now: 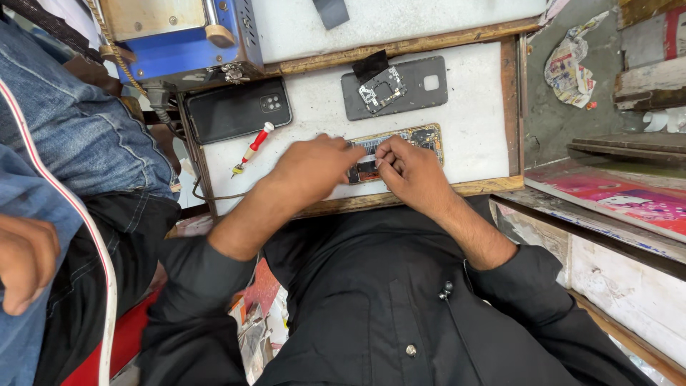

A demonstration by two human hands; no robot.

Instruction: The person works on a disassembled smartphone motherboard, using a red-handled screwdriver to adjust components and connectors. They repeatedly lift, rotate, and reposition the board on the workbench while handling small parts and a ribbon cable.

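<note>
We sit in a small phone-repair workshop: our worn white tabletop (471,121) carries an opened phone (396,146), a detached back cover (394,87), a precision screwdriver (251,149) and a blue machine (182,36).

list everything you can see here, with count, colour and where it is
opened phone: 1, gold frame with bare circuitry, front middle of the board, under both hands
work board: 1, white with wooden rim, centre
back cover: 1, dark grey, upper right of the board
circuit part: 1, silver and black, lying on the back cover
dark phone: 1, black, upper left of the board
screwdriver: 1, red and white handle, left of the hands
blue machine: 1, blue and tan, top left
crumpled paper: 1, printed, top right
other person: 1, blue jeans, left edge
left hand: on the opened phone
right hand: on the opened phone
</note>
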